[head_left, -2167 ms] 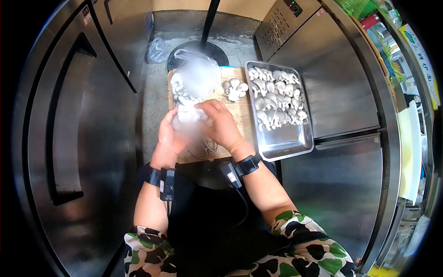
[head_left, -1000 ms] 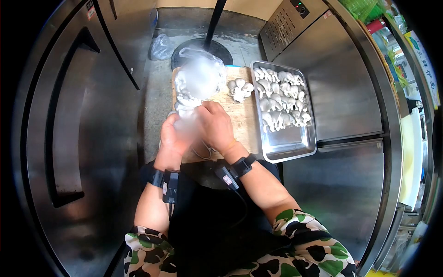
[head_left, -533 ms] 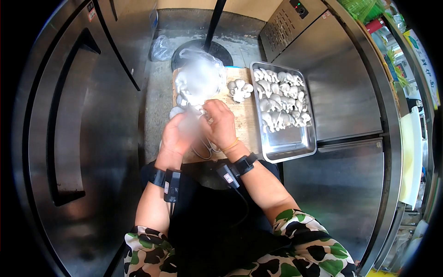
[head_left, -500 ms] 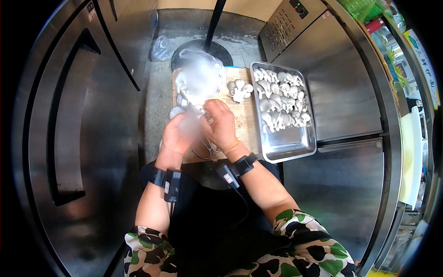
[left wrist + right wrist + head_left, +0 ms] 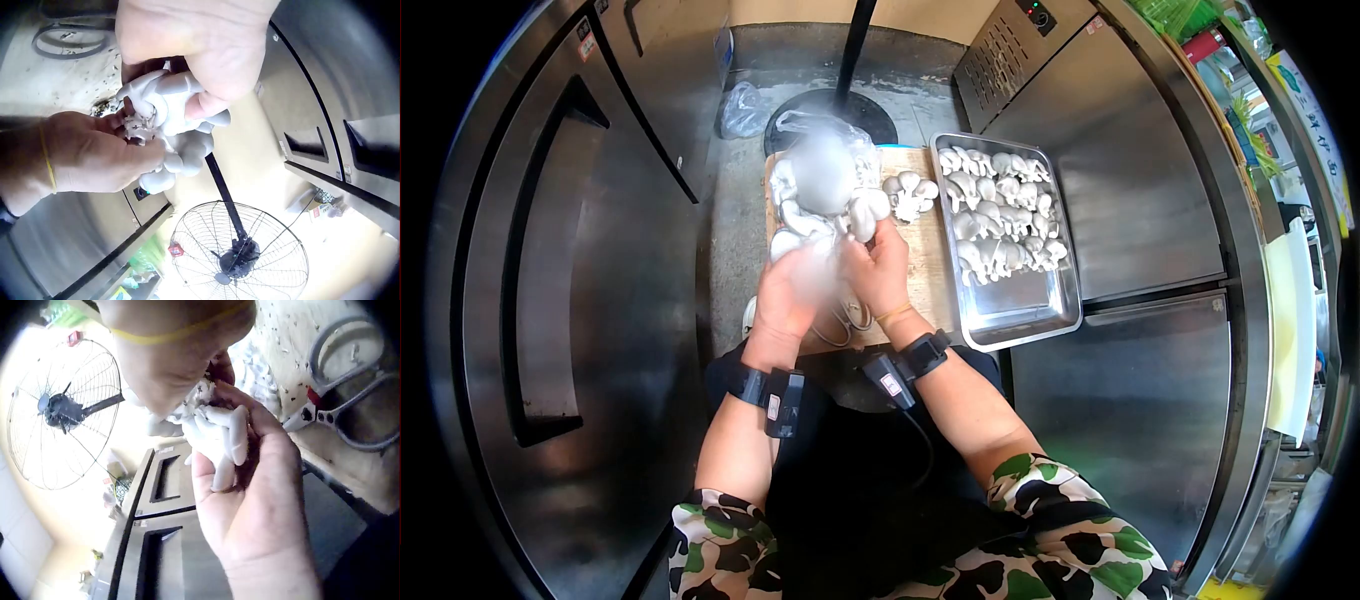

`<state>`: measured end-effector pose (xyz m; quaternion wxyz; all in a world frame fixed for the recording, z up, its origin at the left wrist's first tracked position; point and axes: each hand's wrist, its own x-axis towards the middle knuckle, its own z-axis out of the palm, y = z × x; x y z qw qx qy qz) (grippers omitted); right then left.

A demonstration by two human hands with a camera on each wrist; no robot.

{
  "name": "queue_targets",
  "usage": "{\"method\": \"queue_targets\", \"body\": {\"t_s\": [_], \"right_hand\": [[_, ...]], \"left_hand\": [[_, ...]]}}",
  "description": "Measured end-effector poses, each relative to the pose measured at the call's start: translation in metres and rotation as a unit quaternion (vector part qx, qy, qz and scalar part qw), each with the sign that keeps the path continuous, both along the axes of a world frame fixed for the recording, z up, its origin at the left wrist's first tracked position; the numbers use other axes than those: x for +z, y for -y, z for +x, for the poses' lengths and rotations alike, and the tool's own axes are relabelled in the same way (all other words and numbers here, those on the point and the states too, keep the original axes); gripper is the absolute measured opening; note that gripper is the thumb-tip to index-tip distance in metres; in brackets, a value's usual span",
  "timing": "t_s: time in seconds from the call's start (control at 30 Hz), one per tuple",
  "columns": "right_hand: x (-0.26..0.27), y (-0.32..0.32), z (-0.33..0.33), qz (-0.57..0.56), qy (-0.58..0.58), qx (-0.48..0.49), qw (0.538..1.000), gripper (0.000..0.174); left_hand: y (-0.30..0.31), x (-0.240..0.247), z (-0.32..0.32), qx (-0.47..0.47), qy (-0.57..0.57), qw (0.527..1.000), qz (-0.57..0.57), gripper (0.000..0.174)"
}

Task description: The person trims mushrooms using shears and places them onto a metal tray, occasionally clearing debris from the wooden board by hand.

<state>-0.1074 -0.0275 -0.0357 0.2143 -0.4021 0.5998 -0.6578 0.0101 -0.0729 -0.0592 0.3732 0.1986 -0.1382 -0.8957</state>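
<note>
Both hands meet over the wooden board [image 5: 925, 262], around one cluster of pale grey oyster mushrooms [image 5: 215, 434]. My left hand [image 5: 783, 305] cups it from the left; in the left wrist view its thumb presses along the caps. With thumb and fingers, my right hand [image 5: 882, 272] pinches the cluster near its crumbly base, seen close in both wrist views. Some caps stick out above the right fingertips in the head view. A whitish blur covers part of the held cluster there. Behind the hands lies a plastic bag [image 5: 865, 150] with more mushrooms.
Another mushroom cluster [image 5: 908, 195] sits on the board's right side. Beside it stands a metal tray [image 5: 1025, 333] with rows of mushroom pieces. Grey-handled scissors [image 5: 328, 412] lie on the board near the body. Steel cabinets [image 5: 635, 300] flank both sides.
My right hand has turned, from lying over the cluster to pinching it from the right side, and caps now show above its fingers. The left hand still holds the cluster.
</note>
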Motion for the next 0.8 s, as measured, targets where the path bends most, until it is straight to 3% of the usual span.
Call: {"method": "queue_targets", "body": {"t_s": [0.03, 0.27, 0.43, 0.53, 0.63, 0.8], "right_hand": [[-0.004, 0.0, -0.001, 0.009, 0.055, 0.007, 0.998, 0.028], [-0.011, 0.004, -0.015, 0.019, 0.107, 0.061, 0.992, 0.026], [0.0, -0.001, -0.019, 0.044, 0.24, 0.099, 0.965, 0.029], [-0.003, 0.0, -0.017, 0.012, 0.338, 0.038, 0.94, 0.032], [0.002, -0.002, -0.018, -0.01, 0.405, 0.065, 0.912, 0.033], [0.005, -0.002, -0.022, -0.026, 0.445, 0.078, 0.892, 0.032]], "left_hand": [[0.0, 0.002, 0.0, 0.001, 0.002, 1.0, -0.004, 0.035], [0.001, 0.008, -0.003, -0.012, 0.03, 0.998, -0.051, 0.037], [-0.005, 0.023, -0.01, 0.011, 0.048, 0.994, -0.095, 0.045], [-0.006, 0.026, -0.01, 0.02, 0.077, 0.99, -0.117, 0.053], [-0.01, 0.035, -0.011, 0.021, 0.079, 0.987, -0.139, 0.057], [-0.013, 0.036, -0.015, 0.023, 0.095, 0.977, -0.192, 0.059]]}}
